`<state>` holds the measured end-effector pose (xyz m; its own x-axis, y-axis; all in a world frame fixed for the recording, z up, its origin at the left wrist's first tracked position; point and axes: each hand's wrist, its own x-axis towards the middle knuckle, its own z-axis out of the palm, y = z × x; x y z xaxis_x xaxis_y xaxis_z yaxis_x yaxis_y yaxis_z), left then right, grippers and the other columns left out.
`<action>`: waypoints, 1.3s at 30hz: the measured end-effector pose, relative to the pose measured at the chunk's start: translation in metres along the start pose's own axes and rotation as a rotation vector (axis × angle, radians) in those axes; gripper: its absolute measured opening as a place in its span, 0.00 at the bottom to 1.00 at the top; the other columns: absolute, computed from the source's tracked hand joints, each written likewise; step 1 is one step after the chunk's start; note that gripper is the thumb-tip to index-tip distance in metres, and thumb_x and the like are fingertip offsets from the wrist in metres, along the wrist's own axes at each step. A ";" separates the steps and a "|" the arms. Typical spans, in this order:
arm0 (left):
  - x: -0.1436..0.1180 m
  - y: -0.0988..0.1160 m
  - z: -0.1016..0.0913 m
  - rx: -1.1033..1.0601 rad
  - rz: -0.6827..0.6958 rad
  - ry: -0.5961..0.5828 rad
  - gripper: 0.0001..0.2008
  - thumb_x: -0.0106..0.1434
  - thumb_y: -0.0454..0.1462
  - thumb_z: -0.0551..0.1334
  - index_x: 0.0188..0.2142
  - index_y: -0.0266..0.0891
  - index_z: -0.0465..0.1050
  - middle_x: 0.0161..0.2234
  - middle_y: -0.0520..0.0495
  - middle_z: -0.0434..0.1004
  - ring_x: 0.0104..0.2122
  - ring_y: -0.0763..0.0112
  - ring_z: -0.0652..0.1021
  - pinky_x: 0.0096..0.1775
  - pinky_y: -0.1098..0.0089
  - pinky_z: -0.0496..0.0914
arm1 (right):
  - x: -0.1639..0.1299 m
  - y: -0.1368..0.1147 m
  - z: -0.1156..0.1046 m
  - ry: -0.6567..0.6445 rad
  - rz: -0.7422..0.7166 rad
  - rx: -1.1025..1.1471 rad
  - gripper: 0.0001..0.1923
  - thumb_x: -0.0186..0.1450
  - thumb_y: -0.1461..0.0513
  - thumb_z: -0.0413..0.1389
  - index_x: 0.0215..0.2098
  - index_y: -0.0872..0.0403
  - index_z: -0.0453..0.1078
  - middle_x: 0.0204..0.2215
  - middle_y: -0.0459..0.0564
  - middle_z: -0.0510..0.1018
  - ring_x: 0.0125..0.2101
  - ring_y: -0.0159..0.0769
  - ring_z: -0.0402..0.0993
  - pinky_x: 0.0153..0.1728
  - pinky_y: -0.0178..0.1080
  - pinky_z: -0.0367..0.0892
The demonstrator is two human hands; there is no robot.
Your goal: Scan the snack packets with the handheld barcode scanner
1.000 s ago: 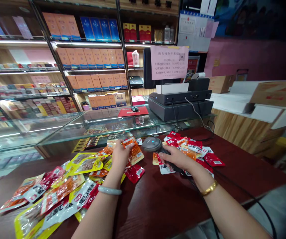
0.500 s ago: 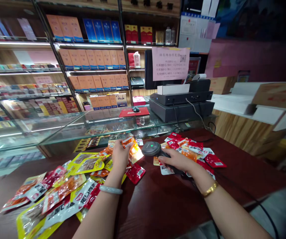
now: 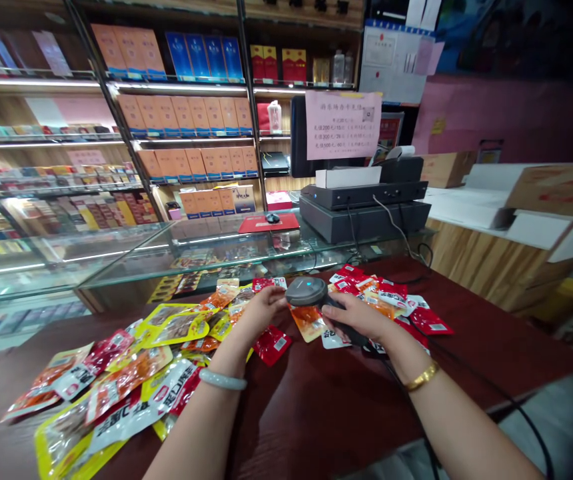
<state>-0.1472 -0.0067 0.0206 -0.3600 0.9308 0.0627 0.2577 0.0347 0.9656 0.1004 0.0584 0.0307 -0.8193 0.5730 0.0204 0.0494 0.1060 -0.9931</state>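
Note:
My right hand (image 3: pixel 354 319) is wrapped around the handle of a dark handheld barcode scanner (image 3: pixel 306 291), whose top shows a small blue light. Just left of the scanner head is my left hand (image 3: pixel 265 308), its fingers stretched out and apart. An orange snack packet (image 3: pixel 309 323) lies partly under the scanner, close to the left fingertips; whether they touch it is hidden. Left of my left arm spreads a heap of yellow, red, orange and white snack packets (image 3: pixel 131 383). A smaller pile of red and orange packets (image 3: pixel 371 293) lies beyond my right hand. One red packet (image 3: pixel 272 345) sits below my left hand.
A glass display counter (image 3: pixel 206 241) stands behind the brown tabletop (image 3: pixel 286 420), with a red mouse pad (image 3: pixel 254 223) on it. The cash register (image 3: pixel 364 210) is at back right. The scanner's black cable (image 3: pixel 496 390) crosses the table on the right. Stocked shelves (image 3: pixel 181 137) line the wall.
My left hand has moved right and its fingers have spread. The orange packet it held is now under the scanner by the right pile. The scanner's light went from green to blue.

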 end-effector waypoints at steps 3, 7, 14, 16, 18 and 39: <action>-0.009 0.007 -0.018 0.638 0.027 -0.192 0.16 0.48 0.36 0.76 0.37 0.43 0.80 0.43 0.40 0.84 0.51 0.48 0.80 0.57 0.49 0.70 | 0.000 0.000 0.001 0.001 0.021 -0.011 0.29 0.60 0.37 0.63 0.34 0.51 0.63 0.20 0.37 0.71 0.15 0.26 0.64 0.16 0.31 0.63; -0.019 0.017 -0.038 1.177 -0.013 -0.282 0.28 0.42 0.39 0.79 0.45 0.51 0.81 0.58 0.39 0.76 0.64 0.39 0.68 0.61 0.42 0.61 | 0.001 0.001 0.002 -0.003 0.041 -0.038 0.28 0.60 0.38 0.64 0.36 0.51 0.65 0.20 0.37 0.71 0.15 0.26 0.65 0.15 0.30 0.62; -0.014 0.017 -0.041 1.293 0.005 -0.203 0.21 0.50 0.45 0.75 0.43 0.45 0.79 0.60 0.36 0.75 0.64 0.41 0.68 0.61 0.45 0.60 | 0.002 0.001 0.003 0.005 0.061 -0.050 0.28 0.60 0.38 0.65 0.36 0.51 0.65 0.20 0.38 0.71 0.15 0.27 0.65 0.15 0.30 0.63; -0.009 0.014 -0.047 1.288 0.019 -0.100 0.14 0.57 0.44 0.70 0.42 0.44 0.78 0.52 0.36 0.81 0.59 0.43 0.73 0.58 0.48 0.62 | 0.001 0.000 0.003 0.008 0.063 -0.049 0.28 0.59 0.38 0.65 0.35 0.51 0.64 0.20 0.38 0.71 0.15 0.27 0.65 0.15 0.30 0.63; -0.006 0.012 -0.055 1.268 0.003 0.014 0.11 0.61 0.43 0.67 0.42 0.43 0.78 0.45 0.36 0.84 0.54 0.45 0.77 0.57 0.49 0.63 | 0.000 -0.002 0.004 0.014 0.066 -0.048 0.28 0.60 0.38 0.65 0.34 0.50 0.64 0.20 0.38 0.71 0.15 0.26 0.65 0.15 0.31 0.63; -0.020 0.016 -0.027 1.098 -0.055 -0.344 0.23 0.41 0.41 0.78 0.37 0.44 0.76 0.47 0.37 0.83 0.50 0.43 0.80 0.50 0.57 0.70 | 0.001 0.001 0.006 -0.032 0.088 -0.074 0.28 0.60 0.38 0.64 0.35 0.51 0.63 0.21 0.38 0.71 0.16 0.25 0.66 0.18 0.30 0.63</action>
<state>-0.1601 -0.0346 0.0412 -0.1747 0.9624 -0.2079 0.9520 0.2190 0.2139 0.0962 0.0542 0.0289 -0.8278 0.5566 -0.0709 0.1625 0.1169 -0.9798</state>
